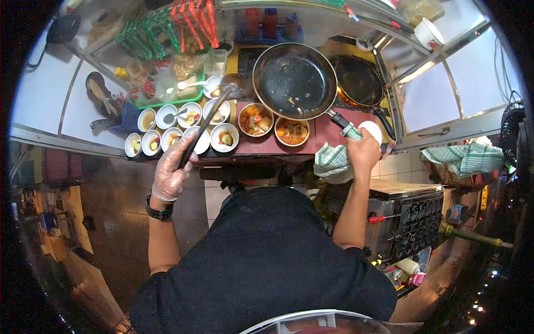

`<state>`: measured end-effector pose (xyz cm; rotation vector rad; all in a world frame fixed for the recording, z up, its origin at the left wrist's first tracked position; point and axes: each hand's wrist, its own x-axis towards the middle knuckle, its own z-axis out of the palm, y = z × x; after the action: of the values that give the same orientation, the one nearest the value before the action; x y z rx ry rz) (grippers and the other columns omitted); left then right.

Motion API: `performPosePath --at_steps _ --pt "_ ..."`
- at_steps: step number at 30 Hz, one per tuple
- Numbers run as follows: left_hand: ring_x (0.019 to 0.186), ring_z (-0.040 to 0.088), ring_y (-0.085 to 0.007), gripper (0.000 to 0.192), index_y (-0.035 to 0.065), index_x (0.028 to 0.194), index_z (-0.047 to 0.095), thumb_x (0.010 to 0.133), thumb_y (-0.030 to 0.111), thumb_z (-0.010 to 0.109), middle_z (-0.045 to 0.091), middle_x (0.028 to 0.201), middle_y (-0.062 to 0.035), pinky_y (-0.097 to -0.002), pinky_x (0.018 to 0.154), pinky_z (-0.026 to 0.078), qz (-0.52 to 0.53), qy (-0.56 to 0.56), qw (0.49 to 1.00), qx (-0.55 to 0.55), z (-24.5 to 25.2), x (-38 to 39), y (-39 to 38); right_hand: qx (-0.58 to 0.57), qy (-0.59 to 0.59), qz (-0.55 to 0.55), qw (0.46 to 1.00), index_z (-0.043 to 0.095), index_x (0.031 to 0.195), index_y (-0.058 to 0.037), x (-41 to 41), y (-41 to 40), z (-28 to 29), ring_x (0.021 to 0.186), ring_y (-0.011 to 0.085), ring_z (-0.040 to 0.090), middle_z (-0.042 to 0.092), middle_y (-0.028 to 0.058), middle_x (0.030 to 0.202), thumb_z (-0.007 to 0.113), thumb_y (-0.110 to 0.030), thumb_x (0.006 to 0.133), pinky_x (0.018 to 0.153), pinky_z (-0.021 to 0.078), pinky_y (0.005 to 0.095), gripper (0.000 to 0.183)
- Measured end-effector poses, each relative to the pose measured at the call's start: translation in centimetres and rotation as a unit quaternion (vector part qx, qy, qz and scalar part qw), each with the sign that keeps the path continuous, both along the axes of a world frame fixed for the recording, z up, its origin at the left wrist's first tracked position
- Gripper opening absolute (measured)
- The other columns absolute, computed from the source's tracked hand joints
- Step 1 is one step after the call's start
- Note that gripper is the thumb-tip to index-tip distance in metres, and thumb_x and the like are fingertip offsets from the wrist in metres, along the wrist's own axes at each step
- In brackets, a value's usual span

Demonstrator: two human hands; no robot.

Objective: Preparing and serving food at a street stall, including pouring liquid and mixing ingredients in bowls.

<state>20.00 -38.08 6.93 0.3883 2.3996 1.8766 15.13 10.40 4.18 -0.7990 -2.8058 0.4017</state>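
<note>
My left hand (pixel 170 171), in a clear plastic glove, grips a long dark-handled cooking utensil (pixel 208 119). The head of the utensil is blurred, so its shape is unclear. In my right hand (pixel 363 150) is the cloth-wrapped handle of a large frying pan (pixel 294 81), raised and tipped towards the counter's front. A few food scraps cling to the pan's dark inside. Just below its rim stand a bowl of red soup with chunks (pixel 255 120) and a second soup bowl (pixel 292 131). A green checked cloth (pixel 332 160) hangs beside my right wrist.
Several small white bowls with seasonings (pixel 224 137) crowd the counter's left. Behind them is a green tray (pixel 183 100) of ingredients. A smaller pan (pixel 359 81) sits over a lit flame at right. Below it stands a moulded griddle (pixel 419 225). A white round item (pixel 371 130) lies beyond my right hand.
</note>
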Motion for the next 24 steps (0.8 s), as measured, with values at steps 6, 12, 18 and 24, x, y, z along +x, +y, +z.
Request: performPosePath --at_steps 6,12,18,24 --pt "0.098 0.056 -0.0105 0.086 0.0002 0.155 0.050 0.070 -0.015 0.045 0.059 0.137 -0.0078 -0.0221 0.086 0.047 0.032 -0.032 0.997 0.069 0.2 0.3 0.7 -0.071 -0.023 0.074 0.994 0.077 0.102 -0.0051 -3.4 0.3 -3.4 0.092 0.0455 0.073 0.076 0.0247 0.093 0.079 -0.039 0.081 0.083 0.0557 0.0534 0.040" --pt "0.095 0.054 -0.0091 0.090 0.0026 0.156 0.050 0.067 -0.014 0.044 0.061 0.124 -0.0062 -0.0184 0.078 0.045 0.039 -0.069 0.993 0.082 0.2 0.6 2.2 -0.047 0.004 0.121 0.992 0.075 0.098 -0.0023 -7.0 -0.3 -7.3 0.094 0.0463 0.073 0.076 0.0249 0.096 0.077 -0.035 0.084 0.085 0.0563 0.0574 0.035" --pt "0.094 0.053 -0.0090 0.090 0.0034 0.156 0.050 0.068 -0.014 0.044 0.059 0.112 -0.0046 -0.0182 0.079 0.045 0.067 -0.035 0.995 0.065 -0.6 1.0 4.0 -0.070 -0.001 0.166 0.984 0.075 0.099 -0.0044 -9.2 -1.0 -8.0 0.092 0.0457 0.073 0.076 0.0248 0.094 0.079 -0.033 0.082 0.082 0.0558 0.0563 0.033" --pt "0.097 0.053 -0.0091 0.092 0.0027 0.156 0.048 0.067 -0.017 0.041 0.057 0.142 -0.0076 -0.0181 0.079 0.045 0.078 -0.048 0.991 0.100 -0.9 1.1 6.0 -0.078 -0.011 0.193 0.978 0.075 0.100 -0.0053 -10.8 -1.1 -9.5 0.093 0.0455 0.072 0.076 0.0238 0.094 0.083 -0.032 0.078 0.081 0.0554 0.0556 0.035"
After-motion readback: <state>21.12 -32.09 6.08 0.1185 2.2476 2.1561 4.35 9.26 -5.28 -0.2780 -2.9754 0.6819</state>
